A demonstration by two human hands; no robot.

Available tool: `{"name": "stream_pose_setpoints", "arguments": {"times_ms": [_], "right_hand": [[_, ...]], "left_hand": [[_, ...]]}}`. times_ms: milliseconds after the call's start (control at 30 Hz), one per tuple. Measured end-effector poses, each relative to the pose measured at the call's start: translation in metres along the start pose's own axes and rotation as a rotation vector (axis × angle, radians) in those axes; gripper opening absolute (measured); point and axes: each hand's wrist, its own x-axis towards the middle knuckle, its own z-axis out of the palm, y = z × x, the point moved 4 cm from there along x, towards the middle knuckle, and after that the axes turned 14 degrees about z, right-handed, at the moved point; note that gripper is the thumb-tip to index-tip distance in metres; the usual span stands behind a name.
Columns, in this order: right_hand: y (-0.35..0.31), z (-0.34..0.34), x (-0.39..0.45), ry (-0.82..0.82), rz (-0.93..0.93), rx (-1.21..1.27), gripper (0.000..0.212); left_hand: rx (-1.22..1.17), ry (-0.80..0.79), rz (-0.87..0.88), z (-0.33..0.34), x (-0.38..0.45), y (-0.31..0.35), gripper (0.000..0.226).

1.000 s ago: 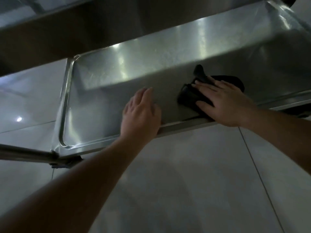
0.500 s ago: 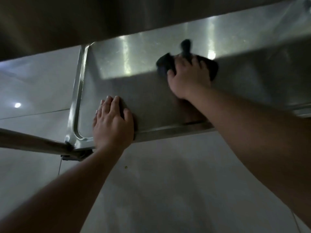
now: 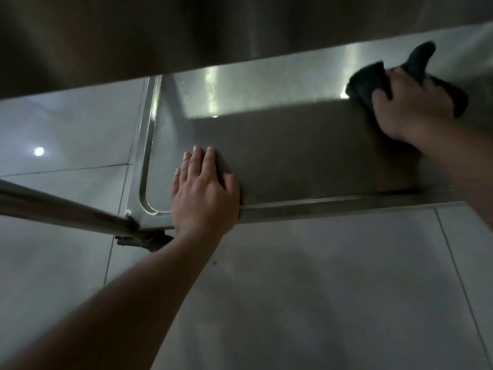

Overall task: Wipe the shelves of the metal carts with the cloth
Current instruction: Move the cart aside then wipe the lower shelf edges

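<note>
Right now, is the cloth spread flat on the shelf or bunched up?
Bunched. The dark cloth sits wadded under the right hand on the shelf, with one end sticking up past the fingers.

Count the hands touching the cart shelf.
2. The left hand lies flat near the shelf front-left corner; the right hand presses the dark cloth at the far right.

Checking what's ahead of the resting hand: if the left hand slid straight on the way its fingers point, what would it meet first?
Nothing, as far as shows: beyond the left hand lies only bare shelf, running under the upper shelf. The cloth sits well off to the right.
</note>
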Motion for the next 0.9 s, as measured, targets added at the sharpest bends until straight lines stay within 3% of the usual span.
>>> {"name": "stream_pose_setpoints", "arguments": {"times_ms": [67, 133, 300, 467, 633, 900], "right_hand": [[-0.041, 0.009, 0.009, -0.008, 0.077, 0.045, 0.074], [-0.088, 0.020, -0.001, -0.049, 0.014, 0.028, 0.078], [-0.163, 0.043, -0.065, -0.178, -0.493, -0.104, 0.089], [-0.123, 0.049, -0.127, -0.245, -0.739, -0.158, 0.091], [-0.064, 0.042, -0.184, -0.218, -0.811, -0.162, 0.105], [-0.049, 0.042, -0.216, 0.003, -0.774, -0.060, 0.076]], "left_hand": [[-0.006, -0.010, 0.002, 0.000, 0.000, 0.001, 0.074], [-0.011, -0.012, -0.004, -0.001, 0.000, 0.002, 0.073], [-0.033, -0.006, -0.026, -0.004, 0.001, 0.003, 0.068], [-0.052, 0.012, -0.039, -0.007, 0.003, 0.002, 0.065], [-0.047, 0.027, -0.034, -0.006, 0.003, 0.002, 0.066], [-0.015, -0.045, -0.024, -0.015, 0.004, 0.013, 0.060]]}}
